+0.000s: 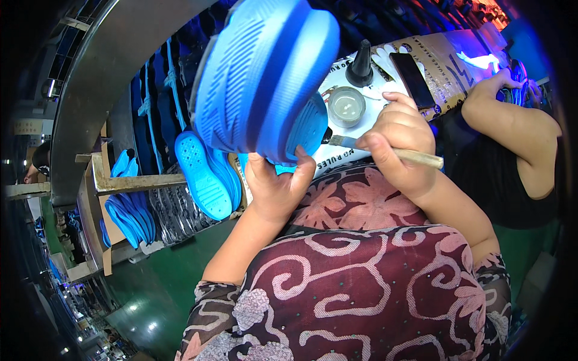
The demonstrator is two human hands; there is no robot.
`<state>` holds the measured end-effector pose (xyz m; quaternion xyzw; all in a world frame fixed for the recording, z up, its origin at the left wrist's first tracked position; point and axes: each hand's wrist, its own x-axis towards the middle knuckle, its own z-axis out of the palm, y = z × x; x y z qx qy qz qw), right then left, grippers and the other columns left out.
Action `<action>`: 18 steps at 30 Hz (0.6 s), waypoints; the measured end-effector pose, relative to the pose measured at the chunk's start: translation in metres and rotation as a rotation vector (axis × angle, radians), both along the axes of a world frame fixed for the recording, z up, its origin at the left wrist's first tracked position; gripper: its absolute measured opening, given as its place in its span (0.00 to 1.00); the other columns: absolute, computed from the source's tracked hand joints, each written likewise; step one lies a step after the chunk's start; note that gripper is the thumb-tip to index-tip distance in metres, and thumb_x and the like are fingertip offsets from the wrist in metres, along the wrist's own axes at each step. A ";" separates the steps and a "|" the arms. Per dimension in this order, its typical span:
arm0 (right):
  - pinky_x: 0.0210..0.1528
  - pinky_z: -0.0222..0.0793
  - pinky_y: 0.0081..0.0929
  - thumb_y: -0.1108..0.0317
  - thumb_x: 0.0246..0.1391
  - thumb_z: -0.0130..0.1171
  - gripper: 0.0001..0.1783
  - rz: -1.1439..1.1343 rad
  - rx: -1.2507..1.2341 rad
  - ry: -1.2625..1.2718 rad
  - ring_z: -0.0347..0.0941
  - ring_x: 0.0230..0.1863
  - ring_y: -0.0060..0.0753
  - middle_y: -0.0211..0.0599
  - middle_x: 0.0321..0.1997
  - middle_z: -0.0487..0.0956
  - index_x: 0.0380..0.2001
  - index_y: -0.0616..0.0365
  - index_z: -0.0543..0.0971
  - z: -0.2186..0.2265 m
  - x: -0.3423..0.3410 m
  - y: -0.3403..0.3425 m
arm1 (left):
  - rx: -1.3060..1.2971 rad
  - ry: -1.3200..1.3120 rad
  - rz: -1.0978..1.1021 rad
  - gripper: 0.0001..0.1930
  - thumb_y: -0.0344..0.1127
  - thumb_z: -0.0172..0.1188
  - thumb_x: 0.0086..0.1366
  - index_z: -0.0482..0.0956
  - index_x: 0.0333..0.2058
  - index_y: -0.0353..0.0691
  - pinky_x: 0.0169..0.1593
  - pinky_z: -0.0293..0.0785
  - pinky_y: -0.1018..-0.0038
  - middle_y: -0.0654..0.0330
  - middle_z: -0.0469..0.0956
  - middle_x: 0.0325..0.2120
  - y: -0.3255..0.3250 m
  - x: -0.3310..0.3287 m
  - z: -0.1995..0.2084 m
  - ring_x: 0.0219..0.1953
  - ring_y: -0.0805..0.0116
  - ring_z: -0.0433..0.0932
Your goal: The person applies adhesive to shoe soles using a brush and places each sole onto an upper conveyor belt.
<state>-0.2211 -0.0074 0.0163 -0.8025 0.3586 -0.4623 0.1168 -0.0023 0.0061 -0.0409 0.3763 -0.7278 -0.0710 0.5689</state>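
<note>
Steadily, I hold a blue shoe [259, 84] up over the worktop [373, 107], near its left end, the ridged side close to my head. My left hand [274, 186] grips it from beneath, thumb and fingers spread along the lower rim, forearm rising from the lower left. My right hand [400, 141] clasps a flat brush [421, 158], the handle's butt pointing right and the bristles angled left at the shoe; whether they touch it, I cannot tell. By my reading, the step in hand is brushing the shoe's edge, and the next move calls for a firm left grip, a slight turn of the shoe and a light stroke from the right wrist. Just past my 2 hands, a small cup of cloudy liquid [347, 107] stands on the worktop, a black cone-shaped bottle [360, 65] behind it toward the far edge and a dark phone [412, 81] to its right. Blue soles [203, 180] lie beyond the worktop's left end.
</note>
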 end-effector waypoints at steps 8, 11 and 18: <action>0.47 0.64 0.38 0.66 0.48 0.62 0.12 0.011 0.040 -0.007 0.68 0.21 0.35 0.31 0.15 0.71 0.14 0.55 0.76 0.002 0.006 0.000 | -0.033 -0.055 0.018 0.37 0.21 0.63 0.46 0.56 0.56 0.34 0.34 0.73 0.71 0.53 0.77 0.33 -0.002 0.003 0.000 0.27 0.61 0.78; 0.46 0.63 0.38 0.67 0.50 0.60 0.12 0.009 0.063 -0.053 0.69 0.22 0.35 0.30 0.16 0.72 0.15 0.56 0.77 0.000 0.001 0.000 | -0.008 -0.036 0.029 0.37 0.23 0.63 0.46 0.58 0.56 0.35 0.40 0.73 0.69 0.53 0.77 0.33 0.001 0.004 -0.003 0.33 0.57 0.79; 0.46 0.62 0.37 0.67 0.52 0.58 0.13 -0.013 0.065 -0.077 0.68 0.22 0.35 0.31 0.16 0.73 0.15 0.56 0.77 0.002 0.005 0.001 | 0.015 -0.043 -0.077 0.27 0.16 0.56 0.51 0.62 0.51 0.30 0.46 0.72 0.72 0.49 0.73 0.43 0.000 0.007 -0.004 0.41 0.62 0.77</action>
